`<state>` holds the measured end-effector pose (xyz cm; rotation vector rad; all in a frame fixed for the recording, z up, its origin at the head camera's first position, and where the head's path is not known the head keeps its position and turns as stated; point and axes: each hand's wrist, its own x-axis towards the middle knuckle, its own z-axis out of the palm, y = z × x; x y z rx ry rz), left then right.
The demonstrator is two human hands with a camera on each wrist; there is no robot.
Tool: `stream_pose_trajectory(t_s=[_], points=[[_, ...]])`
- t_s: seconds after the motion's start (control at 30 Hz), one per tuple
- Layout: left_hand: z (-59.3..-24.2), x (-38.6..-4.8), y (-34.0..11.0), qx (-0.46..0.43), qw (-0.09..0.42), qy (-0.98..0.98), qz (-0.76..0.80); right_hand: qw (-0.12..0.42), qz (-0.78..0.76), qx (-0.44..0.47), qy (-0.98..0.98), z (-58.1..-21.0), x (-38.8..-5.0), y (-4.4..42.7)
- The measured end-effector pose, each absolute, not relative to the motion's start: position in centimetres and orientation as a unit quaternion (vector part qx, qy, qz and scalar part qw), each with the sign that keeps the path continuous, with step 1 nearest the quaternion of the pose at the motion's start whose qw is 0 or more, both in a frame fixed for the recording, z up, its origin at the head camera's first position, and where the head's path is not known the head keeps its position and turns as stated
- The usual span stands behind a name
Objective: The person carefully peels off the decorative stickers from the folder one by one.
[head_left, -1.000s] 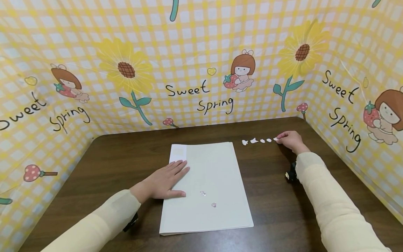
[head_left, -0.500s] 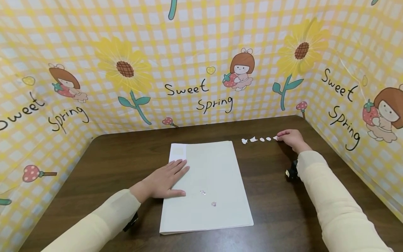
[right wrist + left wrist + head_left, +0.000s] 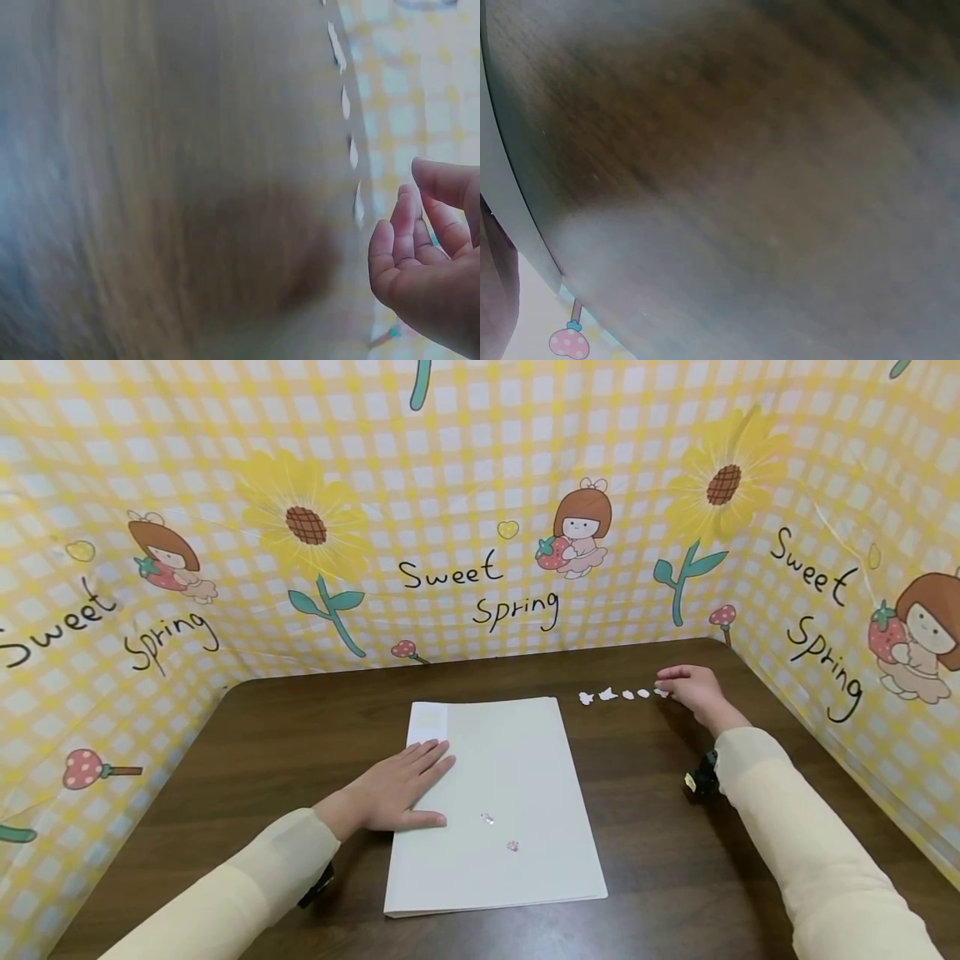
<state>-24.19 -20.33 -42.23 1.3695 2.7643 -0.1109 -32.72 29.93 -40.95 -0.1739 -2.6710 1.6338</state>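
Note:
A cream-white folder (image 3: 495,785) lies flat on the table, a pale label at its upper left. My left hand (image 3: 397,789) rests on its left side with straight, spread fingers. Two small pinkish, shiny stickers (image 3: 512,846) lie on the cover. Beyond the folder to the right runs a row of several small white cutouts (image 3: 607,694). Just over the row's right end is my right hand (image 3: 693,689), loosely curled. In the right wrist view its thumb and fingers stand apart with nothing visible between them, and the end cutout (image 3: 358,206) lies beside them.
The dark wooden table (image 3: 315,718) has rounded far corners. Yellow checked cloth (image 3: 450,468) with printed flowers and figures hangs behind it and along both sides. Black wrist cameras sit under both sleeves. Only blurred tabletop and some cloth show in the left wrist view.
My right fingers, earlier pinching the end cutout, have parted from it and risen slightly; it lies in the row. My left hand still rests on the folder.

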Motion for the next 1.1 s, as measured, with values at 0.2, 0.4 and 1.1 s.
stream_pose_trajectory(t_s=[0.2, 0.4, 1.1], points=[[-42.5, -24.4, -20.4, 0.440, 0.029, 0.897, -0.045, -0.023, 0.528, -0.009, -0.849, -40.2, -32.4, 27.1], [-42.5, -24.4, -20.4, 0.440, 0.031, 0.897, -0.039, -0.056, 0.527, 0.037, -0.847, -39.6, -31.2, 23.6], [-42.5, -24.3, -20.4, 0.434, 0.036, 0.899, -0.043, -0.240, 0.529, 0.271, -0.767, -40.1, -24.5, 13.3]])
